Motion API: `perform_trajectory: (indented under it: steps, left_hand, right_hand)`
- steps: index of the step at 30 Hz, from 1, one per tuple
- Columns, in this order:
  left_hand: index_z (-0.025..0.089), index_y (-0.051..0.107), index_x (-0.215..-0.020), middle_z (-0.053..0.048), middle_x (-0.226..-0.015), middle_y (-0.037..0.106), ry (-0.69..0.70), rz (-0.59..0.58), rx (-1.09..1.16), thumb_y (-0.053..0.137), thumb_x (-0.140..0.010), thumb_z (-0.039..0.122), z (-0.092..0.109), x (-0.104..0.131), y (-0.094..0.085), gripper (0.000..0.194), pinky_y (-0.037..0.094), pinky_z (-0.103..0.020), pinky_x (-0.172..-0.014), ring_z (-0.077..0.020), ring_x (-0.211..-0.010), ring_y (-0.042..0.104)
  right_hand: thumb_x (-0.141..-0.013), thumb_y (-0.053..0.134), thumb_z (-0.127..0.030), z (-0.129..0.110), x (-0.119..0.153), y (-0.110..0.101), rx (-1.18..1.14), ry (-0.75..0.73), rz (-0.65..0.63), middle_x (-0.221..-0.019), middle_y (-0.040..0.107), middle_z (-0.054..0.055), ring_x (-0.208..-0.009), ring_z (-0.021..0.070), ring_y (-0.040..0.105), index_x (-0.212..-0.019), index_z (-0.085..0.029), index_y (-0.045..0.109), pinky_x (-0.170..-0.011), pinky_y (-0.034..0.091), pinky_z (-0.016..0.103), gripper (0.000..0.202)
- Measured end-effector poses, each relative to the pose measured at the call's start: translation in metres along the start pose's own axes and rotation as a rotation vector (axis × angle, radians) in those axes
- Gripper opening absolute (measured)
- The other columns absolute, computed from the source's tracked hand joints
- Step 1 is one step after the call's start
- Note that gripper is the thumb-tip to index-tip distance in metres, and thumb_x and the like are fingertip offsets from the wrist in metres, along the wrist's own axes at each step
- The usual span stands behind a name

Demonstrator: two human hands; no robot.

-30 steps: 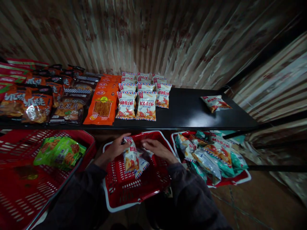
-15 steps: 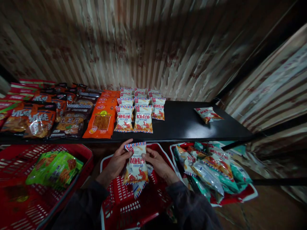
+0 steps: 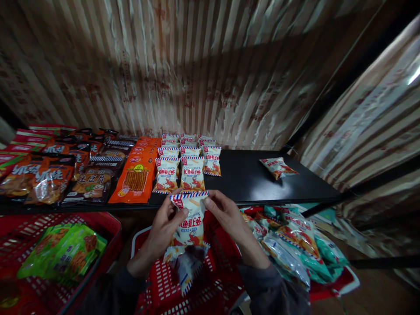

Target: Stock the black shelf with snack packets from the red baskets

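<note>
Between my two hands is a white and orange snack bag with a striped top seal and red lettering, held upright just in front of the shelf edge. My left hand grips its left side, thumb on the front. At the upper right corner, my right hand pinches the seal. Below it, further bags of similar look lie in the middle red basket, partly hidden. Rows of matching snack bags stand on the black shelf right behind the held one.
Orange packets, dark potato chip bags and other packs fill the shelf's left. One loose bag lies to the right. A left red basket holds green packets; a right basket holds mixed bags. Striped sheeting hangs behind.
The held bag has come up and closer to the shelf edge. My right hand has shifted from the bag's side to its upper right corner. The view has tilted slightly upward.
</note>
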State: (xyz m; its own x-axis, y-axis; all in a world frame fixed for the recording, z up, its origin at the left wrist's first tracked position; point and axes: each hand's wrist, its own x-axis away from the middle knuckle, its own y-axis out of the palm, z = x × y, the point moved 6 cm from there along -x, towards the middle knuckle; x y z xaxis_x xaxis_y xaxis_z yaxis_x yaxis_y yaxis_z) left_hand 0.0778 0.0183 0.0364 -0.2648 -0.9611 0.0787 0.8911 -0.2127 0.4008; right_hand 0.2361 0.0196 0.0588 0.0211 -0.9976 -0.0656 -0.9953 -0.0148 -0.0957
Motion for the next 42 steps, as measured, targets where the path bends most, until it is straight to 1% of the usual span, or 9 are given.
perform_trajectory:
  steps: [5, 11, 14, 18, 22, 28, 34, 39, 42]
  left_hand:
    - [0.021, 0.039, -0.134, -0.009, -0.116, 0.064, -0.027, 0.008, -0.02, 0.07, -0.07, 0.031, -0.001, -0.011, -0.004, 0.072, 0.049, -0.032, -0.085, -0.0232, -0.101, 0.061]
    - [0.014, 0.059, -0.108, -0.01, -0.111, 0.066, -0.082, -0.102, -0.054, 0.067, -0.073, 0.033, 0.0, -0.025, 0.0, 0.041, 0.049, -0.035, -0.086, -0.025, -0.101, 0.061]
    - [0.015, 0.059, -0.108, -0.01, -0.113, 0.065, -0.081, -0.151, -0.032, 0.066, -0.075, 0.035, -0.003, -0.028, 0.006, 0.039, 0.047, -0.036, -0.09, -0.0245, -0.103, 0.061]
    - [0.015, 0.061, -0.106, -0.01, -0.115, 0.065, -0.064, -0.111, -0.061, 0.071, -0.069, 0.034, -0.008, -0.029, 0.008, 0.042, 0.045, -0.034, -0.093, -0.0242, -0.106, 0.059]
    - [0.014, 0.062, -0.101, -0.01, -0.109, 0.067, -0.079, -0.059, -0.063, 0.073, -0.066, 0.034, -0.011, -0.028, 0.008, 0.042, 0.048, -0.034, -0.087, -0.0249, -0.101, 0.062]
    - [0.015, 0.061, -0.095, -0.009, -0.105, 0.068, -0.075, -0.054, -0.079, 0.071, -0.068, 0.036, -0.009, -0.026, 0.01, 0.036, 0.05, -0.032, -0.082, -0.0233, -0.095, 0.063]
    - [0.015, 0.059, -0.089, -0.008, -0.098, 0.07, -0.031, -0.035, -0.168, 0.068, -0.069, 0.035, -0.01, -0.028, 0.005, 0.03, 0.051, -0.031, -0.077, -0.0217, -0.088, 0.065]
    - [0.015, 0.059, -0.093, -0.006, -0.095, 0.07, 0.027, -0.07, -0.295, 0.064, -0.073, 0.034, -0.006, -0.026, 0.005, 0.028, 0.05, -0.031, -0.077, -0.0191, -0.083, 0.065]
    - [0.015, 0.059, -0.096, -0.006, -0.095, 0.069, 0.037, -0.114, -0.394, 0.061, -0.076, 0.033, -0.006, -0.024, 0.007, 0.027, 0.05, -0.031, -0.076, -0.0186, -0.082, 0.064]
  right_hand:
    - [-0.068, 0.072, -0.045, 0.009, -0.011, 0.0, -0.17, 0.06, 0.073, -0.072, 0.062, -0.002, -0.066, 0.0118, 0.055, -0.077, -0.018, 0.062, -0.063, 0.045, 0.023, 0.03]
    - [-0.064, 0.074, -0.044, 0.01, -0.015, -0.007, -0.212, 0.044, 0.189, -0.064, 0.058, -0.004, -0.058, 0.01, 0.05, -0.072, -0.018, 0.061, -0.057, 0.041, 0.022, 0.03]
    - [-0.064, 0.074, -0.044, 0.012, -0.015, -0.012, -0.232, 0.038, 0.257, -0.064, 0.058, -0.005, -0.057, 0.0095, 0.048, -0.072, -0.018, 0.06, -0.056, 0.04, 0.021, 0.03]
    - [-0.069, 0.07, -0.043, 0.016, -0.014, -0.017, -0.224, 0.005, 0.312, -0.066, 0.057, -0.005, -0.058, 0.0094, 0.047, -0.073, -0.019, 0.059, -0.055, 0.039, 0.021, 0.026]
    - [-0.074, 0.066, -0.042, 0.02, -0.013, -0.021, -0.235, -0.021, 0.364, -0.067, 0.056, -0.005, -0.058, 0.0096, 0.046, -0.077, -0.02, 0.057, -0.055, 0.039, 0.021, 0.024]
    - [-0.073, 0.066, -0.042, 0.022, -0.012, -0.019, -0.258, -0.024, 0.407, -0.067, 0.053, -0.004, -0.056, 0.0091, 0.044, -0.076, -0.019, 0.054, -0.053, 0.039, 0.02, 0.026]
    - [-0.076, 0.064, -0.041, 0.012, -0.015, -0.022, -0.121, -0.064, 0.312, -0.072, 0.058, -0.003, -0.063, 0.0111, 0.051, -0.081, -0.02, 0.058, -0.059, 0.042, 0.023, 0.023]
    - [-0.073, 0.069, -0.037, -0.007, -0.012, -0.018, 0.294, -0.21, 0.238, -0.095, 0.068, 0.003, -0.091, 0.0199, 0.059, -0.093, -0.025, 0.068, -0.083, 0.046, 0.035, 0.023]
    - [-0.076, 0.066, -0.035, -0.007, -0.012, -0.01, 0.327, -0.235, 0.148, -0.094, 0.07, 0.003, -0.089, 0.0191, 0.061, -0.092, -0.027, 0.071, -0.08, 0.048, 0.034, 0.018]
